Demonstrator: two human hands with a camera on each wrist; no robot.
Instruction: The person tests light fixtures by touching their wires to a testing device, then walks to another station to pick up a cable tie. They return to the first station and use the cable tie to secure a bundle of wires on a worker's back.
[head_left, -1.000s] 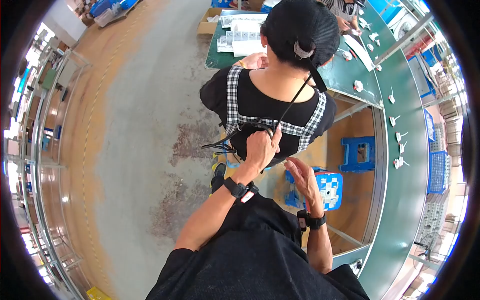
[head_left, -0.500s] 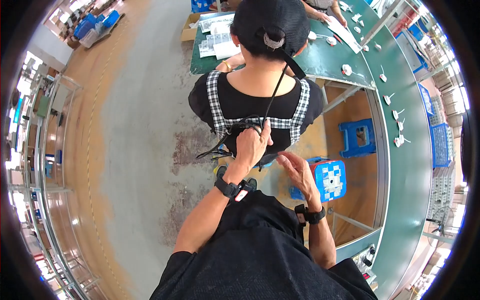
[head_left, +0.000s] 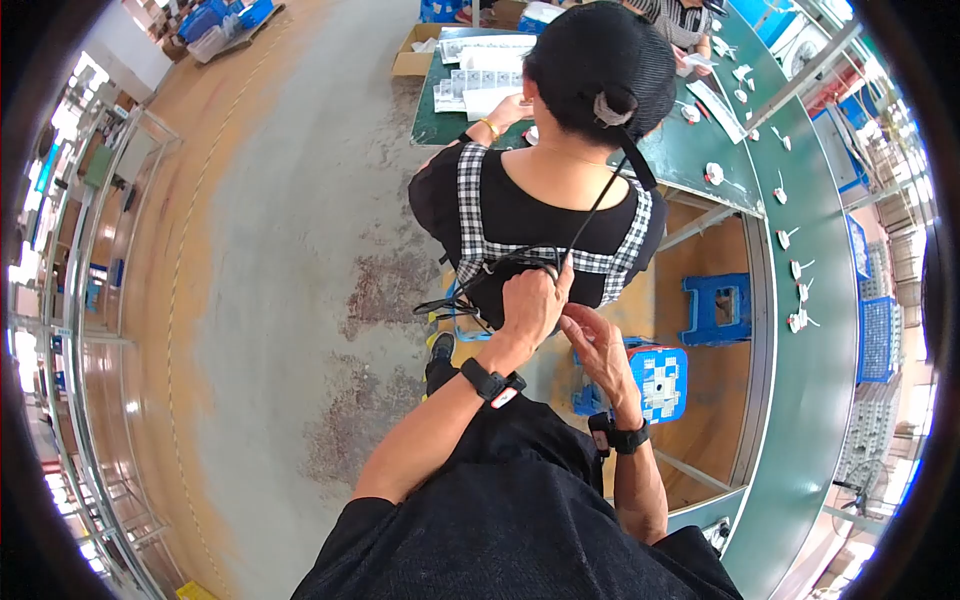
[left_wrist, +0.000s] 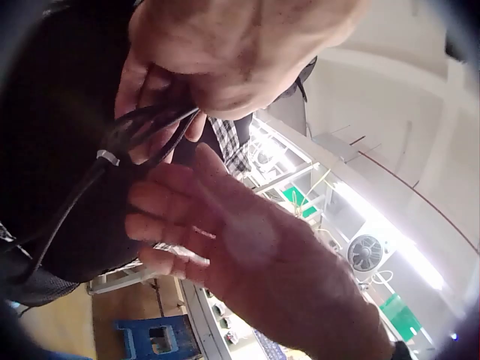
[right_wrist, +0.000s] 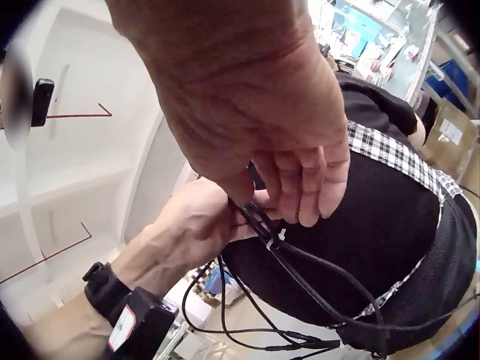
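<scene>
My left hand (head_left: 532, 308) grips a looped bundle of thin black cable (right_wrist: 300, 281) behind a seated person's back. In the left wrist view a pale tie (left_wrist: 108, 157) binds the cable strands (left_wrist: 71, 202) below the curled fingers. Loose loops and ends hang to the left of this hand in the head view. My right hand (head_left: 600, 350) is just right of it, fingers loosely bent, fingertips close to the left hand's heel. From the left wrist, the right palm (left_wrist: 262, 247) faces the camera with no cable across it. A dark strand (head_left: 600, 205) runs up toward the person's cap.
The seated person (head_left: 545, 180), in a black top with checked straps, is directly in front. A green worktable (head_left: 690, 165) and a long green belt (head_left: 800, 400) carry small white parts. Blue stools (head_left: 716, 308) stand at right. Metal shelving (head_left: 85, 300) lines the left.
My right hand has come closer to the left hand, fingertips now near its heel. The left hand keeps holding the cable. The head view swung aside and back; the seated person's arm moved on the table.
</scene>
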